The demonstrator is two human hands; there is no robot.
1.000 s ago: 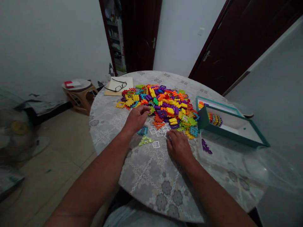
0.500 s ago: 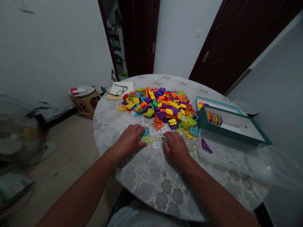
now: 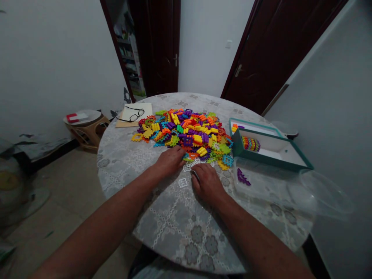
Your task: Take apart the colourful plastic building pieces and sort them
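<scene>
Colourful plastic pieces (image 3: 188, 131) lie heaped on the round table (image 3: 116, 166). My left hand (image 3: 172, 161) is at the heap's near edge, fingers curled and close together by a blue piece; what they grip, if anything, is hidden. Just right of it rests my right hand (image 3: 207, 180), its fingers bent down beside the white window-shaped pieces, with their tips hidden. One white window piece (image 3: 183, 182) lies alone on the cloth between the hands and nearer me.
On the right, a green box (image 3: 273, 149) holds joined colourful pieces, and a clear tray (image 3: 261, 186) holds purple ones (image 3: 243, 177). Glasses (image 3: 136, 115) lie on a board (image 3: 145, 109) at the back left. A stool (image 3: 87, 133) stands left of the table.
My left hand has moved forward and right to the heap's edge. The blue and green pieces beside it are now mostly out of sight. The view has shifted right.
</scene>
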